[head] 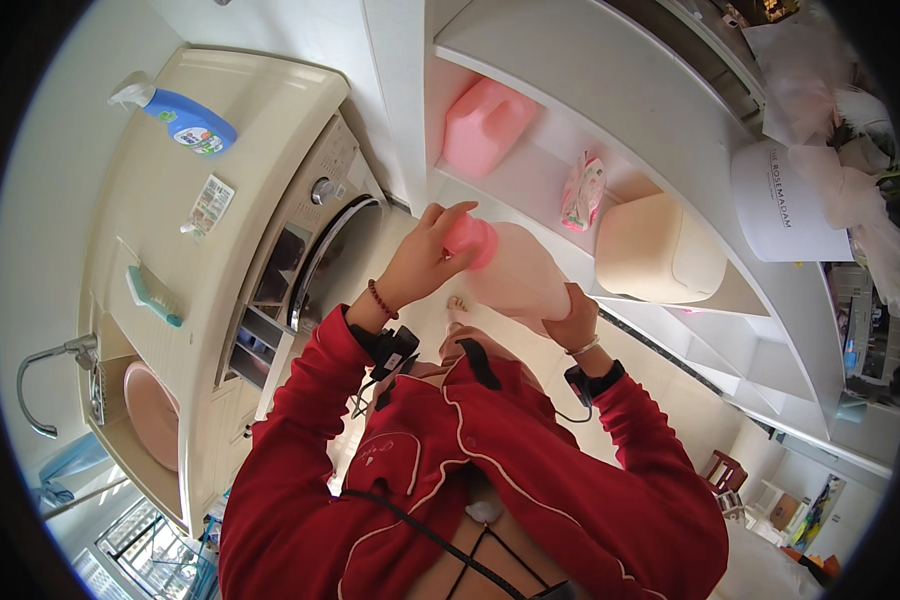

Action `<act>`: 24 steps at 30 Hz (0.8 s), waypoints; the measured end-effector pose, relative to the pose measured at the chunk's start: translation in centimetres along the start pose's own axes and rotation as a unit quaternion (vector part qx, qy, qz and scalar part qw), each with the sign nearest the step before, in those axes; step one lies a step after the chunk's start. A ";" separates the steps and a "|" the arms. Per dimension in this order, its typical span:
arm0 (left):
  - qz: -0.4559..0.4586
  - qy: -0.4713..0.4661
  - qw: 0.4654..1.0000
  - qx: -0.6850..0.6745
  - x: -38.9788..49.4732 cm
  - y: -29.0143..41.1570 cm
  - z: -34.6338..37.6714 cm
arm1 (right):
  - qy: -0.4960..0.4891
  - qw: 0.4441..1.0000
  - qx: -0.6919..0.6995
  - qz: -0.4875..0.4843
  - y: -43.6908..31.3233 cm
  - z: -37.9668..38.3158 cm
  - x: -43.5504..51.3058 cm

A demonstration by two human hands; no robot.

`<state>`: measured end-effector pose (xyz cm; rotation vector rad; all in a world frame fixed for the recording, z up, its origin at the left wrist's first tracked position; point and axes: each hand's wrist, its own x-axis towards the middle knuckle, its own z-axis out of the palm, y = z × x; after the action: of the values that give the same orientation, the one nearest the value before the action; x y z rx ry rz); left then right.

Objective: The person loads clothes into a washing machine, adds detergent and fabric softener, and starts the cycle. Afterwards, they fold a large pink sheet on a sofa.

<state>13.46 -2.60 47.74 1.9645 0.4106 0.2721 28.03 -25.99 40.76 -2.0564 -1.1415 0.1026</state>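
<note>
A large translucent plastic bottle (516, 274) with pink-tinted contents is held tilted in front of me, its pink cap (471, 240) towards the upper left. My left hand (418, 251) grips that cap, with fingers over its top and the thumb along its side. Around the bottle's lower end closes my right hand (574, 319). To the left stands a front-loading washing machine (330, 172) with a round dark door (341, 255). Its detergent drawer (259, 341) is pulled out, and something blue shows inside.
The cream counter (270, 97) carries a blue spray bottle (191, 124), a teal-handled brush (150, 296) and a pink basin (150, 412) in the sink. On the right, white shelves (630, 75) hold a pink jug (487, 127), a floral packet (583, 191) and a cream container (660, 247).
</note>
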 end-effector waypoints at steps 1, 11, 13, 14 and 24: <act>0.004 0.034 0.999 0.013 1.3 0.1 0.5 | 0.026 0.999 0.020 0.028 1.2 0.9 0.8; -0.075 0.157 0.980 -0.094 3.8 -3.8 3.7 | 0.300 0.919 0.098 0.237 10.8 10.6 10.8; -0.114 0.140 0.979 -0.094 3.0 -4.5 3.9 | 0.292 0.906 0.123 0.282 12.2 11.5 11.9; -0.135 0.135 0.976 -0.106 2.6 -4.7 4.0 | 0.295 0.900 0.119 0.297 12.8 11.7 12.3; -0.154 0.044 0.985 -0.062 0.0 -4.7 4.1 | 0.297 0.874 0.140 0.358 15.0 12.8 13.3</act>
<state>14.20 -4.24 41.71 1.7423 0.7301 0.1817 41.13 -13.04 25.61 -1.9353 0.0404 -0.0100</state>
